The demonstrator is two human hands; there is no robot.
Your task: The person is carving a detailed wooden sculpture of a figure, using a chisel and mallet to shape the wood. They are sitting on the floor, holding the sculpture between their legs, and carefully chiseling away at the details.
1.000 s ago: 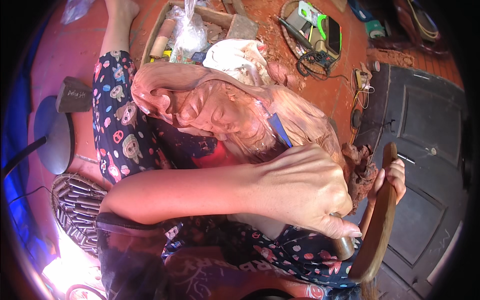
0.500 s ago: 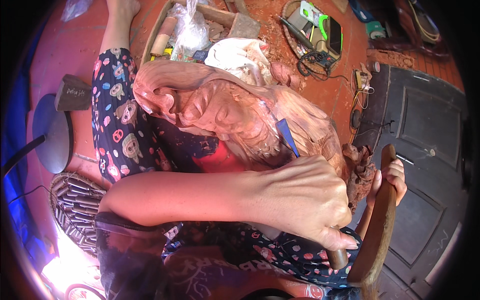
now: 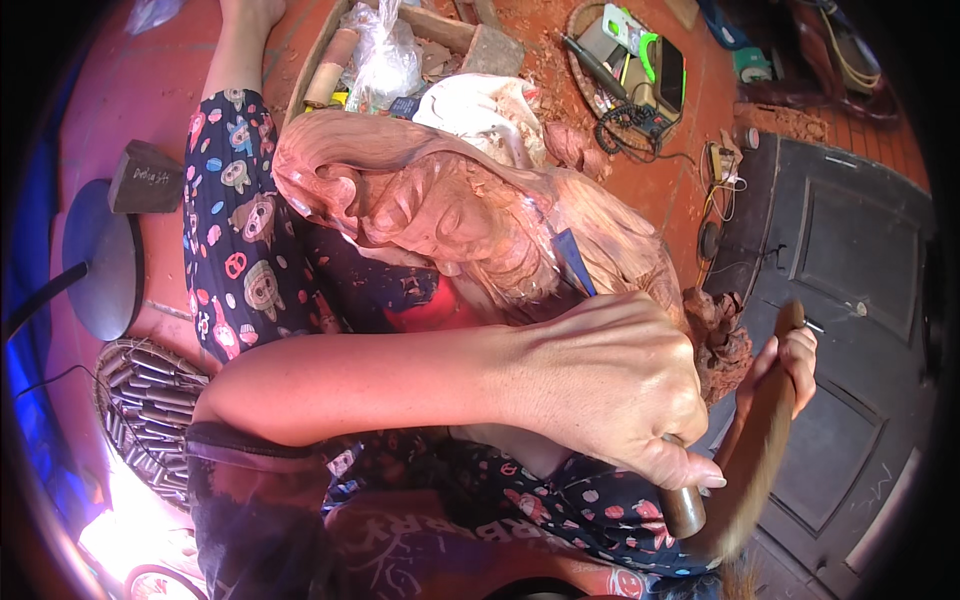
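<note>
A carved wooden figure [image 3: 450, 225] with a bearded face and flowing hair lies on its side across my lap, its head toward the left. My left hand [image 3: 625, 395] is wrapped around a wood chisel; its blue-looking blade [image 3: 573, 262] points up at the carved beard and robe. The butt of the chisel handle [image 3: 684, 512] sticks out below my thumb. On the right, my right hand [image 3: 797, 365] grips the narrow end of a long wooden mallet [image 3: 758, 455]. The mallet's thick end, blurred, is close beside the handle butt; whether they touch I cannot tell.
At the lower left stands a basket of many chisels [image 3: 150, 410], below a round black lamp base [image 3: 103, 260] and a dark block [image 3: 146, 178]. Beyond the carving are a wooden box [image 3: 455, 38], a white cloth [image 3: 478, 108] and a tool basket [image 3: 625, 140]. A dark panelled door [image 3: 850, 260] lies right.
My right hand and the mallet's upper end have shifted slightly right and down, and the mallet is now blurred. My left hand and the chisel butt moved slightly; the carving shifted a little.
</note>
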